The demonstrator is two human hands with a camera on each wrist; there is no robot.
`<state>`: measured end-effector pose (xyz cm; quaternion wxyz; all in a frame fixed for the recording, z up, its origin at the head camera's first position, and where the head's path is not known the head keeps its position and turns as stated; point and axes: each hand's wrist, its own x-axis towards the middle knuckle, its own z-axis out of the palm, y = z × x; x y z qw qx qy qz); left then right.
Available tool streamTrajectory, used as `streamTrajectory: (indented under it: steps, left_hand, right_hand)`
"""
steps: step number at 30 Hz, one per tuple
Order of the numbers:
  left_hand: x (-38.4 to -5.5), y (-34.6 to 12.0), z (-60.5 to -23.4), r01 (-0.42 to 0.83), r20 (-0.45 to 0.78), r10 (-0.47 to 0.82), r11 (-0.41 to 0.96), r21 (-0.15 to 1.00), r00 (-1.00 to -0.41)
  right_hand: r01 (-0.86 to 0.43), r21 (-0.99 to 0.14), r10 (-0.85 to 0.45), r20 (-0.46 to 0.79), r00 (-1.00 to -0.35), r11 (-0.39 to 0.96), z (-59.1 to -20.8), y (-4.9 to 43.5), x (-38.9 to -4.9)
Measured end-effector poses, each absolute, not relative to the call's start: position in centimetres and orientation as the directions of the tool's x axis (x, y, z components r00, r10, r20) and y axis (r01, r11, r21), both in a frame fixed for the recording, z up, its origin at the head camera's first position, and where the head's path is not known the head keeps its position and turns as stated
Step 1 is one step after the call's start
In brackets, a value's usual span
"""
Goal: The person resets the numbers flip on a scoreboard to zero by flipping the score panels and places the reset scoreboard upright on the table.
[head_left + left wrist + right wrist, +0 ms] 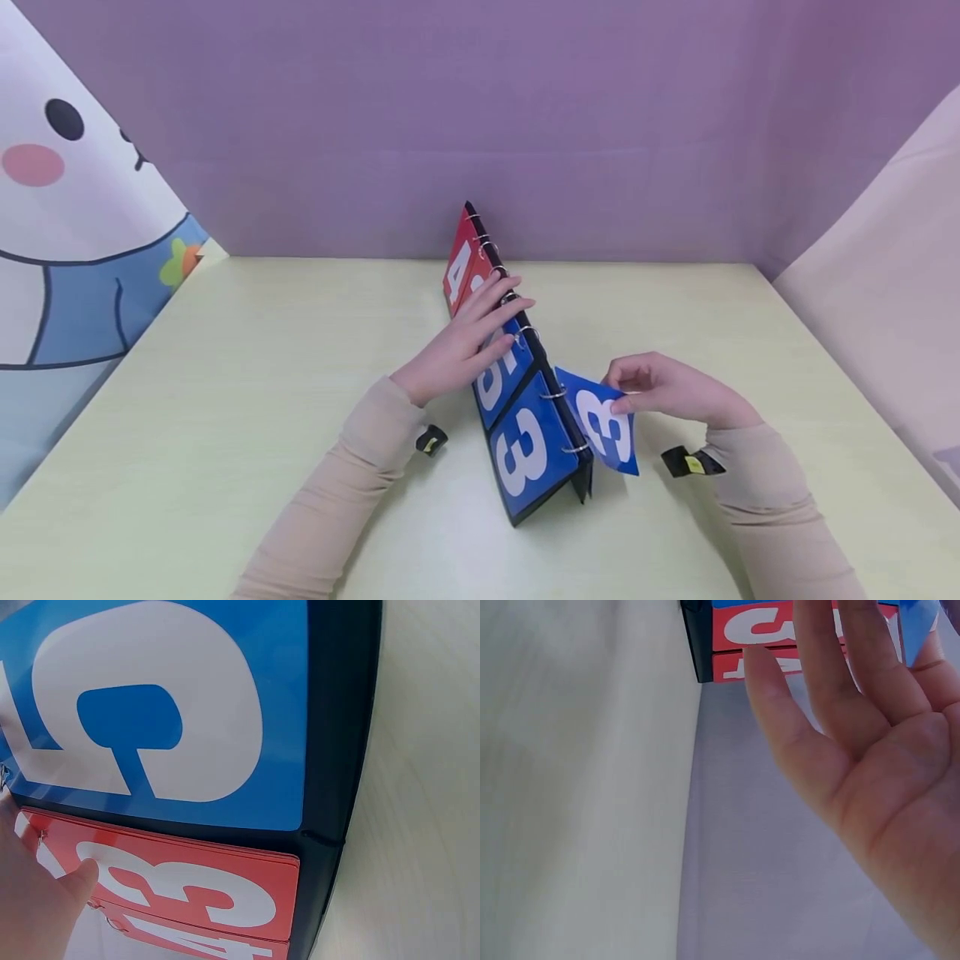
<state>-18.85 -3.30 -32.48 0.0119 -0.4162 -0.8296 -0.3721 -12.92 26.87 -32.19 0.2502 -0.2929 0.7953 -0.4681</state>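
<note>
A flip scoreboard [534,343] stands tent-like on the table, its ringed black ridge running away from me. Red number cards [457,271] hang at its far end, and blue ones [527,446] showing 5 and 3 at the near end. My left hand [457,350] rests over the ridge near the middle, fingers extended. On the right side, my right hand [667,390] pinches a blue number card [626,450] with a white 3, lifted off the board but still on its rings. The left wrist view shows the blue 5 card [281,750] beside red cards [255,862].
The pale table [262,375] spreads out on both sides of the scoreboard. A purple cloth wall [480,100] rises behind it. At the left hangs a cartoon-printed cloth [90,308], at the right a pale panel [892,275].
</note>
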Motion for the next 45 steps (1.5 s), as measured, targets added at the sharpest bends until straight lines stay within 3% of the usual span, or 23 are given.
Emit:
streamTrajectory:
  steps: [8,17,24,32,38,41,45]
  left_hand:
    - [-18.8,-3.2,-32.3,0.704,0.33,0.684,0.38,0.6,-0.65]
    - [-18.7,-3.2,-32.2,0.691,0.31,0.684,0.394,0.606,-0.661]
    - [-18.8,-3.1,-32.3,0.708,0.325,0.686,0.395,0.585,-0.651]
    - [-18.9,-3.1,-32.3,0.707,0.322,0.685,0.398,0.585,-0.653]
    - [-19.0,-3.0,-32.3,0.713,0.33,0.687,0.393,0.581,-0.648]
    - [-19.1,-2.9,-32.4,0.717,0.329,0.691,0.394,0.575,-0.643]
    - [-19.1,-2.7,-32.6,0.727,0.341,0.693,0.389,0.566,-0.636]
  right_hand:
    - [-0.212,-0.878,-0.705,-0.179,-0.686,0.429,-32.8,26.4,-13.1]
    - [-0.117,-0.844,-0.555,-0.233,-0.798,0.523,-31.1,27.6,-12.5]
    - [-0.12,-0.825,-0.399,-0.134,-0.907,0.552,-29.1,29.3,-11.3]
    - [-0.215,-0.862,-0.514,-0.06,-0.855,0.458,-27.9,30.3,-10.2]
    - [-0.25,-0.828,-0.39,0.041,-0.92,0.503,-27.2,31.0,-9.7]
    - [-0.236,-0.863,-0.352,0.072,-0.933,0.447,-26.9,31.2,-9.4]
    - [-0.232,-0.96,-0.412,0.149,-0.899,0.16,-26.6,31.4,-9.1]
